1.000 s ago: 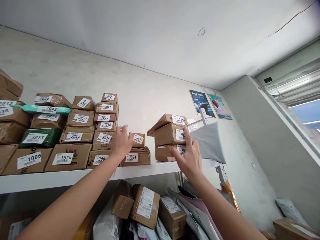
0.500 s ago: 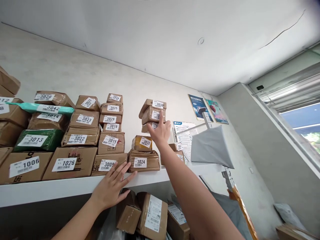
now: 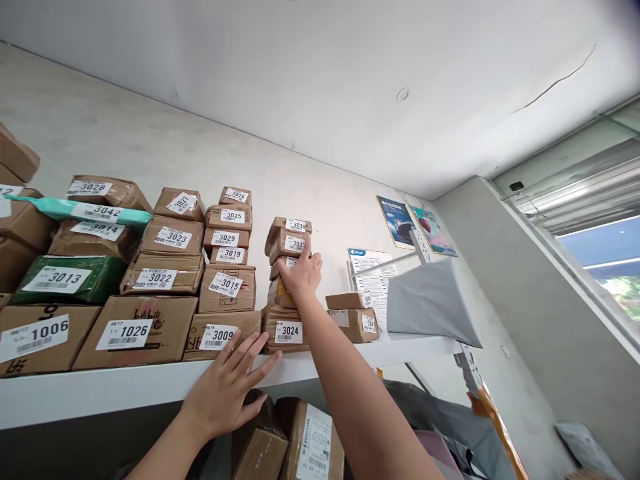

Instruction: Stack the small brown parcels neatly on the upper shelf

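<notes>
My right hand (image 3: 303, 272) presses against the front right of a narrow stack of brown boxes, index finger stretched up beside the box labelled 3037 (image 3: 287, 243) and thumb out to the left. On top lies box 3038 (image 3: 280, 230). Beneath the thumb is a partly covered box, then a yellowish package (image 3: 280, 293), then box 3024 (image 3: 289, 347) at the bottom. My left hand (image 3: 225, 383) lies with fingers spread on the white shelf edge (image 3: 150, 387), fingertips in front of box 3009 (image 3: 197, 331); it holds nothing.
Several labelled parcels are piled to the left, including green parcel 3013 (image 3: 107, 283) and box 1026 (image 3: 165, 330). Two small boxes (image 3: 354, 328) sit at right, near a grey covered object (image 3: 427, 300). More boxes (image 3: 263, 457) lie below the shelf.
The upper boxes have shifted left with my right hand, closer to the neighbouring pile and lined up over box 3024. My left hand stays on the shelf edge. The view has shifted slightly.
</notes>
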Action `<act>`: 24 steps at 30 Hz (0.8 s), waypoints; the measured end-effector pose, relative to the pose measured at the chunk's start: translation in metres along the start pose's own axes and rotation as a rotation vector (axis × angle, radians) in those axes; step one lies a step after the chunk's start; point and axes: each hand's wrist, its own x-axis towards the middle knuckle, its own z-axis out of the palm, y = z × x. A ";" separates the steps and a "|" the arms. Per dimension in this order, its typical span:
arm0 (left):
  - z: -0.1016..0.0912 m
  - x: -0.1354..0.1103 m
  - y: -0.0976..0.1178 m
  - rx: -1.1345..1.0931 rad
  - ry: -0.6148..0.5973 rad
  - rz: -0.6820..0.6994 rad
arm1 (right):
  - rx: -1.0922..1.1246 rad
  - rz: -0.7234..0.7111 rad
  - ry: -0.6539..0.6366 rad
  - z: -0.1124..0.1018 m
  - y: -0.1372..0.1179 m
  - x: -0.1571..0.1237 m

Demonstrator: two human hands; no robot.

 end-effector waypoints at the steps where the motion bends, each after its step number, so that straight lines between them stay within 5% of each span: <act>1: 0.000 0.000 0.000 0.001 0.001 -0.002 | 0.008 0.006 0.006 0.001 0.001 0.001; 24: -0.001 0.001 0.001 -0.033 0.009 -0.010 | 0.088 0.062 -0.095 0.007 0.007 0.002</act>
